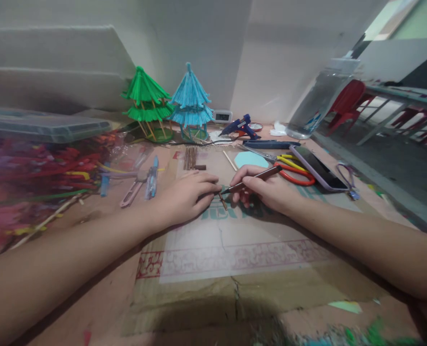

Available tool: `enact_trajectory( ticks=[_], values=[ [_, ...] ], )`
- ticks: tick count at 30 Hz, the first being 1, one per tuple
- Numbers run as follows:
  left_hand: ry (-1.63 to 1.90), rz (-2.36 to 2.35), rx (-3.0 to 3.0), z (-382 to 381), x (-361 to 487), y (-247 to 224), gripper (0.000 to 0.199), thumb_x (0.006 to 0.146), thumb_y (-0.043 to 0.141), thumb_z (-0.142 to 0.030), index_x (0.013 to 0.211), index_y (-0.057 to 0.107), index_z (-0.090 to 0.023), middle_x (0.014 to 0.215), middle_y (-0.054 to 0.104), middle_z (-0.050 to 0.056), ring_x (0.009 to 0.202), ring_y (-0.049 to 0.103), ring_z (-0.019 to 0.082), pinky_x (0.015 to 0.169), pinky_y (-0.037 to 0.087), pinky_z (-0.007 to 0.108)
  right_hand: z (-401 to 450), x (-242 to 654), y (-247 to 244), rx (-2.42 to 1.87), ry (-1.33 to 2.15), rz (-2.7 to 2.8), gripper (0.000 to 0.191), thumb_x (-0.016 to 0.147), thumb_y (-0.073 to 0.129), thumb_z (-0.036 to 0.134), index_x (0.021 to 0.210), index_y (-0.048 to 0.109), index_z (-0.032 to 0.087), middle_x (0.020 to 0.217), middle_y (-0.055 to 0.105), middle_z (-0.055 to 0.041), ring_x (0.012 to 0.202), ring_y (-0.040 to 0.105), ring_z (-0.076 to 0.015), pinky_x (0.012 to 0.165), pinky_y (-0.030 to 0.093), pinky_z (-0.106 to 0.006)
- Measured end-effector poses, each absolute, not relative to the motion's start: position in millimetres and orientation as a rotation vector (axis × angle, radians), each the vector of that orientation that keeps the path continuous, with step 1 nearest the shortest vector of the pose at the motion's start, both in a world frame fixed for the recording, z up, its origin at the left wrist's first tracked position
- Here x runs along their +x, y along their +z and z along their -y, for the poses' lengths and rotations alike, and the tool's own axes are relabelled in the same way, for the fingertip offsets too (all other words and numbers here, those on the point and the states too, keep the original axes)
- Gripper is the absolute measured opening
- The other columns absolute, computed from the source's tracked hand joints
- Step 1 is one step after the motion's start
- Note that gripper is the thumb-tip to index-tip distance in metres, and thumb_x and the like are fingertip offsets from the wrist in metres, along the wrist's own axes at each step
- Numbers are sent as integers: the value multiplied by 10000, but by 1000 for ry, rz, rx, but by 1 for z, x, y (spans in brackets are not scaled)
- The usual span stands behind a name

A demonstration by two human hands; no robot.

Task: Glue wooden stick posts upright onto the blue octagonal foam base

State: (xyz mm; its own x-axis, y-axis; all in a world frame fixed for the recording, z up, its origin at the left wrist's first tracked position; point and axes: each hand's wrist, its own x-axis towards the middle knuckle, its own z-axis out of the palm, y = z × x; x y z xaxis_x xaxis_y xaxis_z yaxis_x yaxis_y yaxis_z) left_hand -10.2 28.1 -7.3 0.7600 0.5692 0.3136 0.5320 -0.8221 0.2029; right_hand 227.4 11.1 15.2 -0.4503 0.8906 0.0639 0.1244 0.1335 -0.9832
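My right hand grips a dark brown marker pen, its tip pointing left. The tip meets or nearly meets a short brown stick, partly coloured. My left hand rests on the sheet with its fingertips closed on that stick's upper end. Behind the left hand lie several brown sticks side by side, with a brown pen cap next to them. A light-blue octagonal piece and a pale bare stick lie beyond my right hand.
Green and blue two-tiered pavilion models stand at the back, beside a glue gun. Scissors, a phone and a clear bottle are right. Pipe cleaners, a pink cutter and a plastic lid are left.
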Motion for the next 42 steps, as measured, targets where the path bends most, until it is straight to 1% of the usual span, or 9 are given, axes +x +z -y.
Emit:
enact_trajectory(
  ticks=[3,7,12,17,23,29,33,36,42],
  values=[
    [564,-908,2858,-27,-10,-7,337,977,464,-217,1216,700,-199,1357,645,98,1290,573,257,1145,407,497,-9,226,18,-1078,1297,1788,123,854,618,295,818,581,183,618,693,-5,460,559,-95,446,464,-207],
    [557,-919,2869,-28,-9,-7,337,979,465,-220,1217,702,-198,1353,653,98,1268,594,269,1136,409,540,-9,226,17,-1167,1233,1879,156,842,613,270,734,524,200,538,640,28,408,485,-72,392,374,-177],
    [515,-944,2911,-28,-10,-6,330,965,478,-211,1193,717,-213,1333,669,85,1240,619,260,1162,383,558,-10,228,15,-1147,1239,1924,147,847,606,261,742,523,201,550,644,28,440,520,-77,411,382,-175],
    [537,-933,2944,-28,-10,-6,336,968,466,-219,1189,720,-214,1318,681,83,1227,629,240,1158,399,536,-9,225,15,-1143,1237,1936,129,869,583,256,765,530,201,561,665,22,451,543,-83,424,391,-182],
    [552,-927,2978,-27,-11,-6,330,964,472,-212,1177,725,-210,1308,688,83,1204,645,245,1143,419,532,-8,226,17,-1116,1279,1968,127,844,594,251,745,536,197,557,663,22,473,574,-93,455,422,-194],
    [563,-920,2972,-27,-10,-5,330,958,483,-203,1177,730,-211,1298,692,89,1197,649,254,1135,429,534,-9,226,16,-1144,1241,1944,121,850,587,259,756,538,199,557,661,24,449,543,-87,420,384,-185],
    [582,-914,2968,-26,-10,-5,323,953,493,-202,1164,737,-210,1281,699,94,1192,651,262,1142,417,552,-9,226,17,-1142,1275,1963,124,828,599,242,732,533,198,542,655,23,461,553,-89,435,397,-184],
    [580,-909,2985,-26,-11,-5,317,948,502,-200,1155,742,-210,1261,707,92,1173,660,255,1147,414,546,-9,225,17,-1161,1252,1942,128,841,594,250,742,532,198,543,650,27,442,528,-81,417,379,-179],
    [576,-900,3014,-27,-11,-4,328,947,485,-194,1150,742,-201,1242,714,93,1146,672,256,1128,438,543,-9,226,17,-1136,1260,1972,124,844,598,260,755,539,198,557,659,20,461,546,-90,432,395,-187]
  ],
)
